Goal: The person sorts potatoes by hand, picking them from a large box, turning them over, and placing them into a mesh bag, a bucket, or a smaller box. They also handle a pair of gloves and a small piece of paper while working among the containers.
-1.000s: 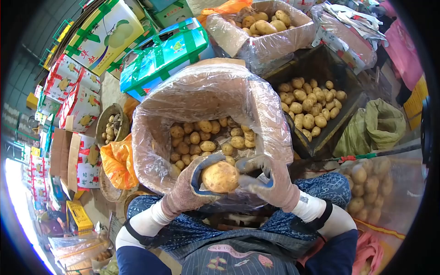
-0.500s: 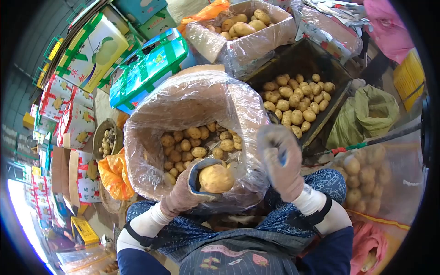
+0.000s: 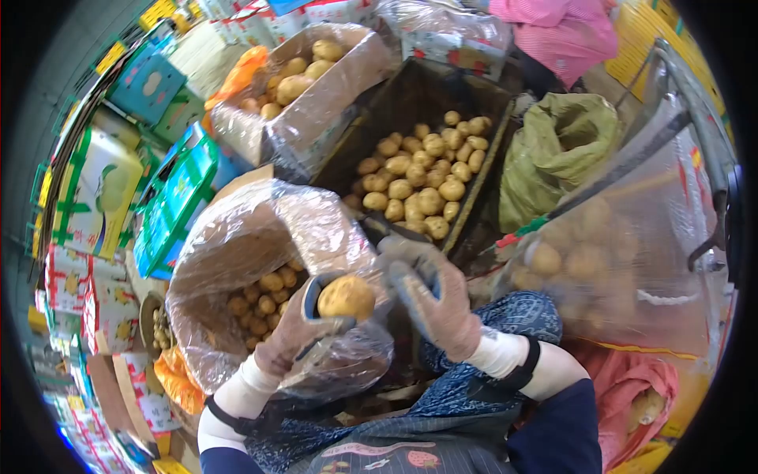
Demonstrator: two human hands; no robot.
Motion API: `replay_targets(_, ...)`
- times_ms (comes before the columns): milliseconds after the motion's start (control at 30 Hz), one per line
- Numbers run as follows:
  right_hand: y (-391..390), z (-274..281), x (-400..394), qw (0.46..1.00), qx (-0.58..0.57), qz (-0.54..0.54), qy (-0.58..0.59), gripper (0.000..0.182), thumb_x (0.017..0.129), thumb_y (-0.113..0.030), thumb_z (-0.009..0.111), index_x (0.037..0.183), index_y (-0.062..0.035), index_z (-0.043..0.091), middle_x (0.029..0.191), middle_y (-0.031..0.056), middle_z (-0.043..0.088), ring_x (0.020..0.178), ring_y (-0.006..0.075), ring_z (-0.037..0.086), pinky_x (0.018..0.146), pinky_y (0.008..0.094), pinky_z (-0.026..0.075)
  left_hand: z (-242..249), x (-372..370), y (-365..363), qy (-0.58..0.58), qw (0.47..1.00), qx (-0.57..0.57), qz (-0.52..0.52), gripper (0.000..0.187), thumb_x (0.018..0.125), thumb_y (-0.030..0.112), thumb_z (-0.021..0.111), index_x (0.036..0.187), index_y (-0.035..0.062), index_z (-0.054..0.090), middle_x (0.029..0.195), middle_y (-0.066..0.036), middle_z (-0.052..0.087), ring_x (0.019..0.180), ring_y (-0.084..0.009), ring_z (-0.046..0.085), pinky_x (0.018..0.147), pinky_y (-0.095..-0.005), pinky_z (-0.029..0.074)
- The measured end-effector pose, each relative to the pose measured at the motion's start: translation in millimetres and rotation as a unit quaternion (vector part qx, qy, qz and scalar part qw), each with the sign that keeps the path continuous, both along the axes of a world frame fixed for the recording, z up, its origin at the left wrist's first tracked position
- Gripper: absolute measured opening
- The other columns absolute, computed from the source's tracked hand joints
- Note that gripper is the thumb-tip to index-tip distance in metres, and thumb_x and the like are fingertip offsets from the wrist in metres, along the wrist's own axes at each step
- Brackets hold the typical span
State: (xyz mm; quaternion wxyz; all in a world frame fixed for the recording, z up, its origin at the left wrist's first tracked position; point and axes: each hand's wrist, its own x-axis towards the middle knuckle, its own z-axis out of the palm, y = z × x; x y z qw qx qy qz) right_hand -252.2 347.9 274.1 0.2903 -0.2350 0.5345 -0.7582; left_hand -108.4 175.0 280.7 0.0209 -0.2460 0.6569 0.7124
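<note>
A large yellow potato [image 3: 347, 298] rests in my left hand [image 3: 304, 320], whose gloved fingers wrap round its left side. The hand is over the near right edge of a plastic-lined box [image 3: 316, 225] with several smaller potatoes [image 3: 264, 299] inside. To the right, my gloved right hand [image 3: 434, 296] is raised with thumb and fingers apart and nothing seen between them; its fingertips are slightly blurred. Beyond it lies a dark crate [image 3: 485, 170] with a heap of small potatoes [image 3: 430, 178].
Another lined box [image 3: 347, 67] of large potatoes stands at the back. A green sack [image 3: 525, 170] and a clear bag of potatoes [image 3: 663, 268] are on the right. A person in pink [image 3: 564, 35] is at the back right. Printed cartons [image 3: 99, 189] are stacked left.
The view has turned right, so the boxes appear further left. My right hand has come closer to the potato in my left hand, and its fingers now point up and left.
</note>
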Motion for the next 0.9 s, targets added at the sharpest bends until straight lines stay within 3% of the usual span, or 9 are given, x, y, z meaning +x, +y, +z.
replay_targets(300,-1.4,-8.0,7.2,0.976,0.02,0.056,0.209,0.027,0.092,-0.008,0.064,0.117,-0.002,0.059,0.103,0.0162,0.065,0.089,0.0291,0.067,0.08,0.0348,0.052,-64.6,-162.0,-14.3,0.036,0.976,0.176,0.121,0.046,0.091,0.024,0.071,0.129,0.0054,0.053,0.109,-0.009,0.062,0.08,-0.0124,0.065,0.066,-0.0203,0.056)
replay_targets(467,-3.9,-11.5,10.9,0.989,0.018,0.054,0.133,0.032,0.097,-0.011,0.057,0.127,-0.0001,0.056,0.115,0.012,0.063,0.103,0.0171,0.06,0.092,0.0295,0.048,-34.0,-115.9,13.7,0.043,0.97,0.205,0.127,0.055,0.099,0.044,0.052,0.137,0.0054,0.044,0.112,-0.009,0.06,0.097,-0.0186,0.062,0.084,-0.0321,0.055)
replay_targets(567,-10.3,-15.1,30.6,0.993,0.013,0.057,0.105,0.041,0.098,-0.013,0.057,0.137,-0.0003,0.048,0.124,0.0147,0.058,0.113,0.0187,0.057,0.098,0.0307,0.046,-24.5,-65.5,20.5,0.046,0.911,0.396,0.105,0.076,0.095,0.067,0.038,0.14,0.0062,0.042,0.121,-0.011,0.058,0.111,-0.0268,0.058,0.095,-0.0435,0.051)
replay_targets(633,-18.7,-18.9,47.3,0.996,-0.06,0.052,0.036,0.055,0.096,-0.016,0.061,0.145,-0.002,0.038,0.134,0.0193,0.049,0.121,0.0311,0.052,0.104,0.0386,0.041,-10.2,-35.9,33.4,0.102,0.921,0.361,0.107,0.083,0.091,0.072,0.038,0.14,0.0056,0.043,0.12,-0.013,0.059,0.114,-0.0276,0.057,0.102,-0.0455,0.046)
replay_targets(700,-22.9,-27.6,54.0,0.995,-0.03,0.081,0.053,0.059,0.098,-0.021,0.059,0.148,-0.0022,0.033,0.139,0.0207,0.047,0.127,0.0318,0.047,0.11,0.0396,0.035,-21.0,-12.0,36.1,0.101,0.948,0.244,0.178,0.069,0.096,0.063,0.046,0.132,0.0047,0.049,0.113,-0.011,0.062,0.107,-0.0244,0.06,0.098,-0.0392,0.048)
replay_targets(767,-29.0,-25.3,62.7,0.982,-0.012,0.163,0.097,0.062,0.099,-0.022,0.057,0.15,-0.0019,0.028,0.145,0.0218,0.041,0.134,0.0317,0.041,0.114,0.038,0.03,-21.7,0.2,24.7,0.059,0.983,-0.078,0.159,0.045,0.1,0.045,0.05,0.119,0.0041,0.054,0.104,-0.007,0.063,0.096,-0.0218,0.063,0.088,-0.0344,0.051)
replay_targets(833,-41.3,-22.3,71.3,0.967,-0.059,0.247,0.028,0.063,0.1,-0.024,0.054,0.15,-0.001,0.025,0.153,0.0215,0.031,0.143,0.0308,0.03,0.118,0.0362,0.023,-20.8,23.0,20.6,0.061,0.87,-0.485,0.059,0.03,0.1,0.034,0.049,0.109,0.0059,0.056,0.093,-0.005,0.062,0.085,-0.0191,0.062,0.076,-0.0314,0.052)
replay_targets(867,-47.2,-20.9,79.2,0.967,-0.059,0.233,0.087,0.064,0.1,-0.027,0.053,0.151,-0.0007,0.024,0.155,0.0212,0.027,0.145,0.0311,0.025,0.119,0.0364,0.02,-41.8,36.3,2.8,0.127,0.963,-0.149,0.185,0.029,0.101,0.034,0.049,0.109,0.0069,0.056,0.094,-0.005,0.062,0.085,-0.0186,0.062,0.077,-0.0318,0.052)
replay_targets(900,-53.1,-16.9,85.0,0.963,-0.059,0.218,0.146,0.065,0.1,-0.029,0.052,0.151,-0.0004,0.023,0.157,0.0209,0.022,0.147,0.0313,0.021,0.12,0.0366,0.017,-40.2,32.8,-0.8,0.179,0.919,0.208,0.284,0.028,0.102,0.034,0.048,0.109,0.008,0.056,0.094,-0.005,0.062,0.085,-0.0182,0.062,0.077,-0.0321,0.053)
